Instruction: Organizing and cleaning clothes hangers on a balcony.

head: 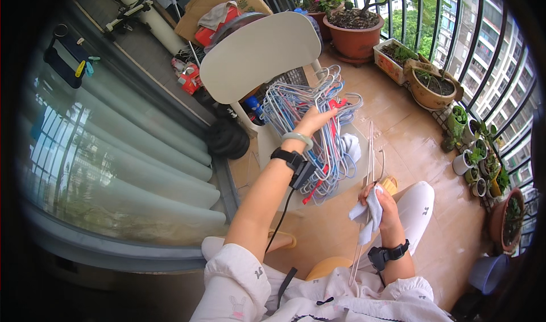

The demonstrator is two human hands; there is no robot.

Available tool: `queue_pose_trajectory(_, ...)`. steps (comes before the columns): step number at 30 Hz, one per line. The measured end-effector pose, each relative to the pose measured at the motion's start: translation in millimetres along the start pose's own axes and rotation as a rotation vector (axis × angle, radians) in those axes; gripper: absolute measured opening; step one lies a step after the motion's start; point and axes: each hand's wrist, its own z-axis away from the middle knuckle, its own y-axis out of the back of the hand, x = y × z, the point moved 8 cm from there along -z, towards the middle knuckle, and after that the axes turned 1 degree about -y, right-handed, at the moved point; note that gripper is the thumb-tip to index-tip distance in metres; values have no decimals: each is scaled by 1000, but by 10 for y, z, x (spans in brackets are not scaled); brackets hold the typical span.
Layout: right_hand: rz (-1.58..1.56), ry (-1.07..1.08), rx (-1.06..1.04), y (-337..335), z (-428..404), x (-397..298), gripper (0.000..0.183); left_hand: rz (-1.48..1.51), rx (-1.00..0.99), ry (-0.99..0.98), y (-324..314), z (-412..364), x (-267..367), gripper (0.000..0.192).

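Observation:
A pile of wire clothes hangers [286, 98], mostly white, blue and pink, lies on the seat of a cream plastic chair [260, 51]. My left hand [315, 119] is on top of the pile, beside a red tie [338, 104]; its fingertips are hidden, so its grip is unclear. A second pale blue cloth [351, 147] lies at the pile's right side. Lower right, my right hand [386, 204] grips a light blue cloth [367, 219] folded around a thin pinkish wire hanger [370, 151]. That hanger runs lengthwise from near the chair down to my lap.
A glass door [128, 164] with a curtain behind it stands on the left. Potted plants, among them a large terracotta pot [355, 36], line the balcony railing [450, 36]. Behind the chair leans a cardboard box [230, 2]. A blue plastic tub [489, 273] is lower right.

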Motion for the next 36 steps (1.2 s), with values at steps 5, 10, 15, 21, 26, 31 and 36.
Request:
queue_pose_trajectory(5,33,14,18,3,21,-36,28,-50,20,-25,263,196,142,44)
queue_pose_trajectory(10,16,8,6,-37,2,-38,28,-398,160,-9,525,179,-87,49)
queue_pose_trajectory(15,34,3,30,38,5,-21,29,-293,151,60,452,215,-62,55)
queue_pose_trajectory(21,22,16,36,21,17,-18,29,-329,217,64,803,304,-46,56)
queue_pose_trajectory(26,55,64,47,105,43,-98,31,-156,227,168,997,652,17,42)
queue_pose_trajectory(31,72,90,101,117,37,-95,32,-32,391,104,1536,1248,-206,38)
queue_pose_trajectory(36,47,155,66,59,41,-133,31,315,628,105,2050,2072,-961,26)
